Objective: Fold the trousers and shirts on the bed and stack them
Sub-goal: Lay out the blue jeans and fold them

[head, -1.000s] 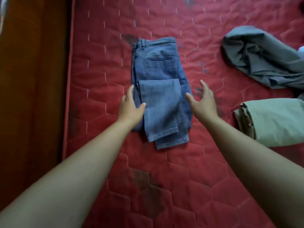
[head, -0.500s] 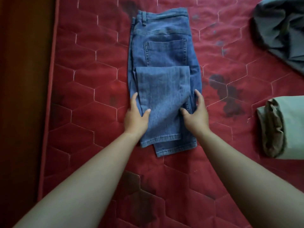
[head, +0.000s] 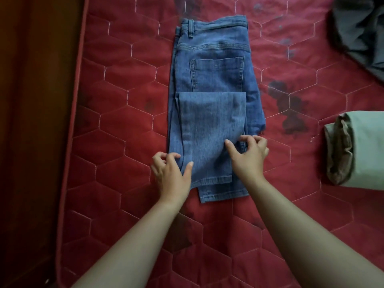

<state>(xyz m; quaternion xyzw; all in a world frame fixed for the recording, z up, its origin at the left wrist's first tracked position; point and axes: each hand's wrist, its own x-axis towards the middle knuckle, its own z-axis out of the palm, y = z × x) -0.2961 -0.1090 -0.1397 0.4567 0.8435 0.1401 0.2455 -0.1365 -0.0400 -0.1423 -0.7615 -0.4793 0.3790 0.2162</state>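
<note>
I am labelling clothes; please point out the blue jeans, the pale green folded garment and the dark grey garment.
blue jeans (head: 216,75): head view, on the back pocket.
pale green folded garment (head: 367,150): head view, on its top face.
dark grey garment (head: 361,34): head view, on its crumpled folds.

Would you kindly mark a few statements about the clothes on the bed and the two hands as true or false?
1. The jeans lie with their waistband at the end away from the person. True.
2. A back pocket faces up. True.
3. The pale green garment lies on the jeans. False: it lies apart from them on the red mattress, to their right.
4. Only the right hand touches the jeans. False: the left hand grips their left edge too, thumb on the denim.
5. The dark grey garment is neatly folded. False: it lies crumpled.
</note>
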